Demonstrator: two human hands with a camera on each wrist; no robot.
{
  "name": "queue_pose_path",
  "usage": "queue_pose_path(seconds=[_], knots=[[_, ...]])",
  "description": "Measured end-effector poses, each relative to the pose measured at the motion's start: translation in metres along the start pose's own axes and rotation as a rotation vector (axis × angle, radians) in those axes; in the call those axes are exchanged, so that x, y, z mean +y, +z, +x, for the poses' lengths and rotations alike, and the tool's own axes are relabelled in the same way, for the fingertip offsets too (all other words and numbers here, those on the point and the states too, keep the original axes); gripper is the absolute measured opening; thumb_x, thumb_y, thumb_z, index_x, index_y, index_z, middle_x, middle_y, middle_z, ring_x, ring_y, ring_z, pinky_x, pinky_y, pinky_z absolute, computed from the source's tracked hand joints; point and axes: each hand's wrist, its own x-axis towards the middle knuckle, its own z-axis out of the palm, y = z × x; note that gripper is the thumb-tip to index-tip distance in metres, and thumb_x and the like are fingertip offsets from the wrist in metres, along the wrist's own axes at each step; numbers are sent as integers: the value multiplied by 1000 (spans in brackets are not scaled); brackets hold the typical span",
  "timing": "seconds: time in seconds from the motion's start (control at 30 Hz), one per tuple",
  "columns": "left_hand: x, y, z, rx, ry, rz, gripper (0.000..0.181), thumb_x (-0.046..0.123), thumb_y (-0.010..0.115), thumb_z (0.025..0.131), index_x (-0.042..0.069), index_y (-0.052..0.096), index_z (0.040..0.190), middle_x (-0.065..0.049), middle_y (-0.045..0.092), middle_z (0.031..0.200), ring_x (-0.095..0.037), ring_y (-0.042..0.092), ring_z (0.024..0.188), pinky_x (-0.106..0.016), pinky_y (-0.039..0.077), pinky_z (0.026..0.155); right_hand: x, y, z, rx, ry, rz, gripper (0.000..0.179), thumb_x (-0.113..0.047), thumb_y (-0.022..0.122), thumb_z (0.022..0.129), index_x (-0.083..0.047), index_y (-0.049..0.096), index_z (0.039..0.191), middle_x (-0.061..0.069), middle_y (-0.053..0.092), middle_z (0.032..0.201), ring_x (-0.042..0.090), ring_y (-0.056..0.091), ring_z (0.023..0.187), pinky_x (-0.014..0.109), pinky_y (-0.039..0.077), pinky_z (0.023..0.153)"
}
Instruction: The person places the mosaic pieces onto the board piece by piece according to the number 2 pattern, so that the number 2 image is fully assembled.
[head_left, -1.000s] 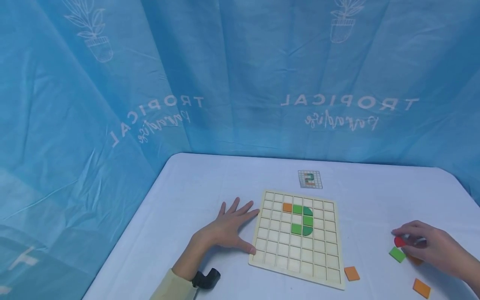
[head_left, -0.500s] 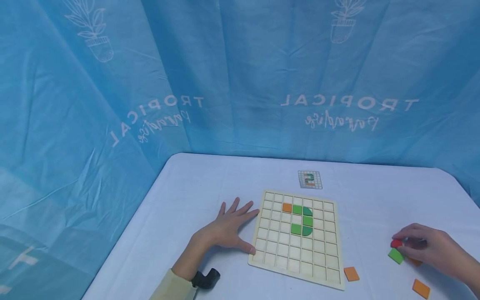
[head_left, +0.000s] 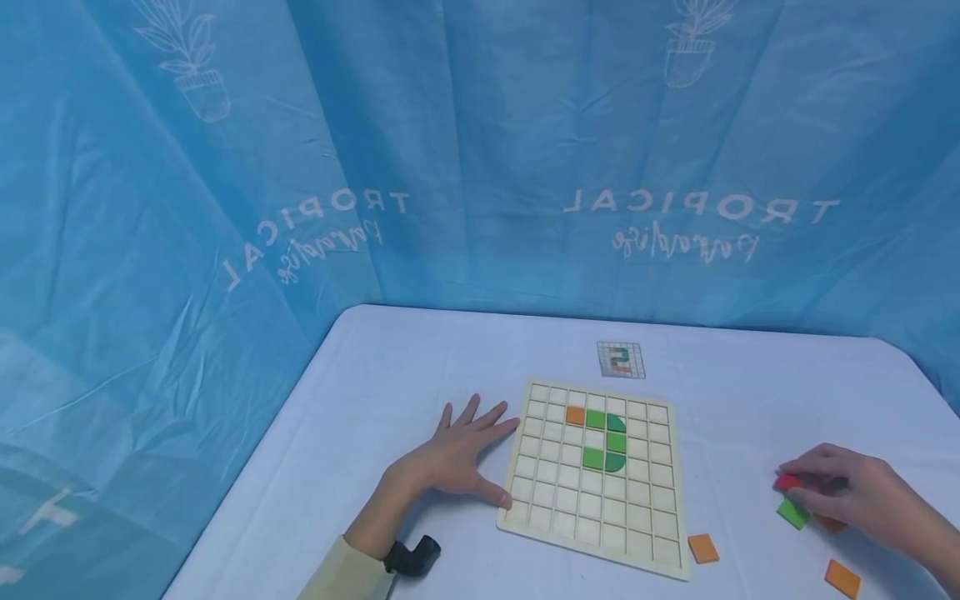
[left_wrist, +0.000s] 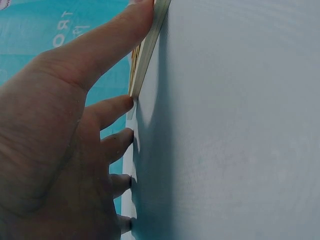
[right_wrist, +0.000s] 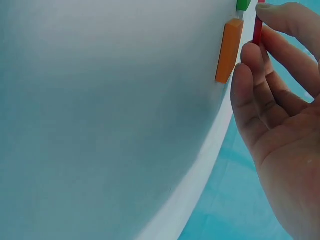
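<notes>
My left hand (head_left: pixel 453 458) lies spread at the left side of a pale wooden grid board (head_left: pixel 555 497), thumb and index fingertip touching its edge. On the board, an orange square (head_left: pixel 575 415), light green squares (head_left: pixel 616 443) and two dark green rounded tiles (head_left: pixel 615 462) form a curve. To the right, my right hand (head_left: pixel 858 492) pinches a thin red tile (head_left: pixel 787 482) between thumb and fingers; the right wrist view catches this red tile (right_wrist: pixel 257 31) edge-on. Just below it lies a green square tile (head_left: pixel 792 514), and an orange tile (head_left: pixel 830 523) is partly hidden beneath the hand.
A small pattern card (head_left: pixel 621 360) lies behind the board. One orange tile (head_left: pixel 703 548) sits by the board's lower right corner, another orange tile (head_left: pixel 843 578) nearer the front right. Blue curtains (head_left: pixel 495 167) hang behind and left of the white-covered table (head_left: pixel 450 350).
The red tile has shifted slightly left in my right fingers, and its tilt differs. My left hand and the board tiles have stayed in place.
</notes>
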Motion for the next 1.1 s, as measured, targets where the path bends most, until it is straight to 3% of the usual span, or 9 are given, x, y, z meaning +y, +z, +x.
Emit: queue_pose_path(seconds=[0.4, 0.9, 1.1], knots=[[-1, 2, 1, -2, 2, 6, 111, 82, 66, 59, 35, 26, 152, 7, 9, 160, -29, -8, 145, -60, -7, 110, -22, 4, 5, 26, -34, 22, 35, -31, 84, 72, -14, 75, 102, -4, 62, 91, 15, 52, 76, 21, 47, 56], [-1, 2, 0, 0, -6, 7, 111, 81, 67, 59, 36, 26, 152, 8, 9, 160, -28, -8, 145, -60, -7, 110, -54, 5, 13, 57, -131, 80, 34, -46, 81, 74, -24, 74, 100, -12, 61, 89, 11, 53, 76, 22, 48, 61], [-1, 2, 1, 1, -4, 17, 111, 82, 66, 59, 36, 26, 152, 8, 9, 160, -28, -8, 145, -59, -7, 110, -64, 7, 18, 81, -179, 97, 26, -37, 81, 76, -25, 74, 98, -13, 60, 90, 8, 54, 76, 23, 50, 64]])
